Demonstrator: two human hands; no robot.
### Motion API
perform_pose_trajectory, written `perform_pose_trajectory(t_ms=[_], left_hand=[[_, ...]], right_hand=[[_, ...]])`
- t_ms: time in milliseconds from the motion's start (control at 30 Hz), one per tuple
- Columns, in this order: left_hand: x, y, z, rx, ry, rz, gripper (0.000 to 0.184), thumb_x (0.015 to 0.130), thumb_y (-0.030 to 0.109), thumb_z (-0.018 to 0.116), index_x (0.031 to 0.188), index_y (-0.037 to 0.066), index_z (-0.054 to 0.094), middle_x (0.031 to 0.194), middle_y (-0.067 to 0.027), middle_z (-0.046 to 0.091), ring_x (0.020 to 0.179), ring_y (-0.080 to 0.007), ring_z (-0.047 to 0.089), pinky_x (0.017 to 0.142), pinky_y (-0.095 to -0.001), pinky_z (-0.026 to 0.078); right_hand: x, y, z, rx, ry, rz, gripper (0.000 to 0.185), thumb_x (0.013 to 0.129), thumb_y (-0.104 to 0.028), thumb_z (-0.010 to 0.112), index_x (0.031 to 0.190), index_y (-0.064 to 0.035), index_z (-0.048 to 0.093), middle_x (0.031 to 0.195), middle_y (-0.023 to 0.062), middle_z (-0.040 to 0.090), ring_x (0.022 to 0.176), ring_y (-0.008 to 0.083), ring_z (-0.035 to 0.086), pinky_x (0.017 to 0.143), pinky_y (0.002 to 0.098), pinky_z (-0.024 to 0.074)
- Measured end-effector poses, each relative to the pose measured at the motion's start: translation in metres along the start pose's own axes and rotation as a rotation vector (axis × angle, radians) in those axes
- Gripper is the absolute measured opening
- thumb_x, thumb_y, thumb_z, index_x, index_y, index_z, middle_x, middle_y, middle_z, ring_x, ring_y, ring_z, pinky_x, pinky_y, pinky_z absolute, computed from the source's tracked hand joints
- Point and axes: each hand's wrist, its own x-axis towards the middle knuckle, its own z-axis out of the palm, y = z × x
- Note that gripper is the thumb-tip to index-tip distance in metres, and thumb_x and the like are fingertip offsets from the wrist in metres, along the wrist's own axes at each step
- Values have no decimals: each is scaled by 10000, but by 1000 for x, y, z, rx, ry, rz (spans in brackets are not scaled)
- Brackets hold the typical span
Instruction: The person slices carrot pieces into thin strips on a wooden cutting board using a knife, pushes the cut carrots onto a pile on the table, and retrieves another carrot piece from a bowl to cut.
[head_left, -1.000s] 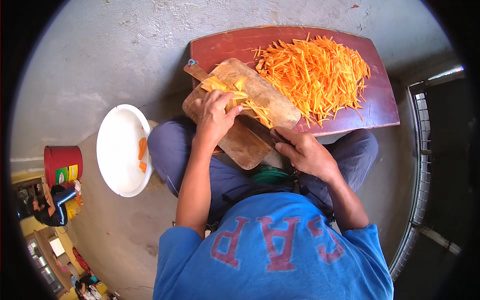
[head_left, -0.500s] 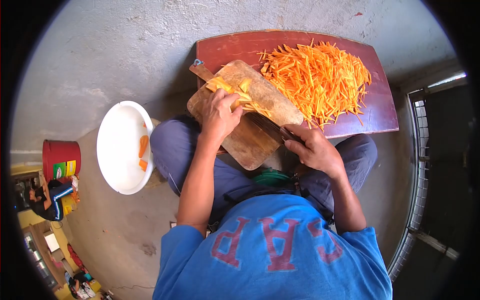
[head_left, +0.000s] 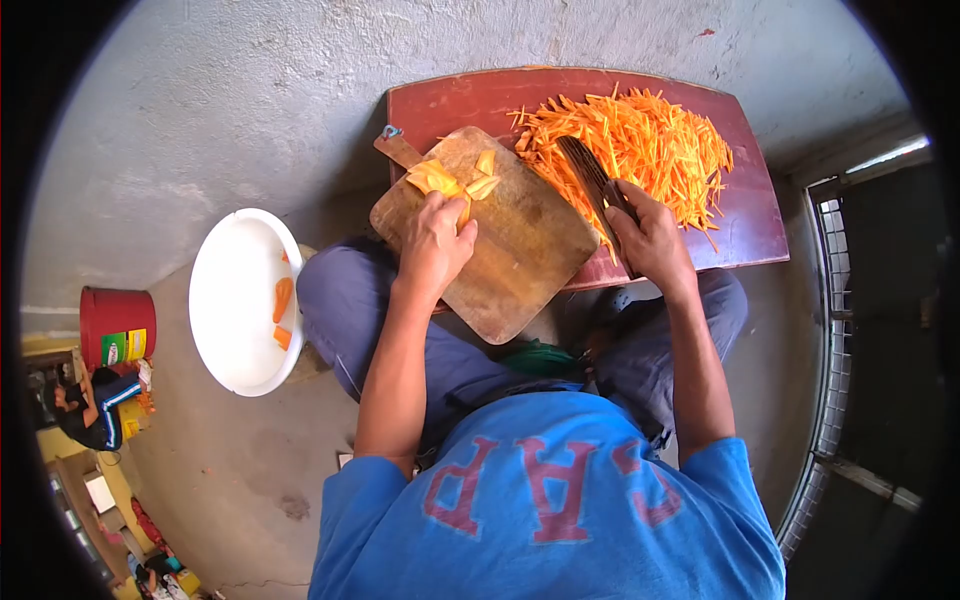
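My right hand (head_left: 652,240) grips the handle of a knife (head_left: 590,175), its dark, broad blade held at the left side of a heap of orange carrot strips (head_left: 660,150). On the worn wooden cutting board (head_left: 525,245), my left hand (head_left: 435,245) has its fingers curled down over a carrot slice, which shows partly beside the fingertips. Several yellow-orange carrot slices (head_left: 432,178) lie just beyond those fingers. The board rests tilted over the near left edge of the red table (head_left: 450,100).
A white basin (head_left: 235,310) holding a few carrot pieces stands on the floor to the left. Further left are a red bucket (head_left: 118,325) and a seated person (head_left: 90,405). A grey wall (head_left: 250,120) runs behind the table, with a metal-grid door (head_left: 832,300) at right.
The knife has moved off the board, right and away from me, to the carrot heap. The thin strips that lay by the blade are gone from the board. My left hand stays at the slices.
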Motion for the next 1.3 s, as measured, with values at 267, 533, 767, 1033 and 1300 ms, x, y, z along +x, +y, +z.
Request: perform_pose_trajectory(t_ms=[267,533,767,1033,1300], left_hand=[[21,8,6,222,101,171,306,912,186,905,1175,42,843,1156,-119,667,1200,-342,598,1065,-516,465],[32,19,18,284,16,131,215,886,214,896,1031,69,835,1154,-75,665,1233,-312,556,1074,-525,361],[-27,48,9,106,-31,110,165,871,194,907,951,91,805,1071,-60,716,1143,-299,636,1036,-499,398],[-42,48,23,-99,-93,116,236,914,44,845,1137,28,769,1095,-130,730,1106,-375,676,1002,-506,506],[-42,52,25,-64,-40,194,154,903,-25,742,1056,-20,727,1051,-183,610,1053,-427,594,953,-558,505]], right_hand=[[-40,-12,27,233,-182,19,414,1112,-100,741,1483,71,672,1090,126,780,970,153,726,921,352,630],[-58,-14,33,335,-189,74,408,1113,-90,749,1490,49,682,1014,124,774,834,162,744,787,366,640],[-80,-26,18,141,-111,-107,379,1093,-86,753,1432,62,670,1090,274,754,1004,377,785,907,455,600],[-81,-35,39,84,-204,-176,459,1087,-88,740,1511,60,648,1203,315,770,1078,404,787,949,455,594],[-94,-46,27,-12,-273,-168,498,1055,-81,753,1511,35,592,1195,334,751,1105,558,739,897,580,600]])
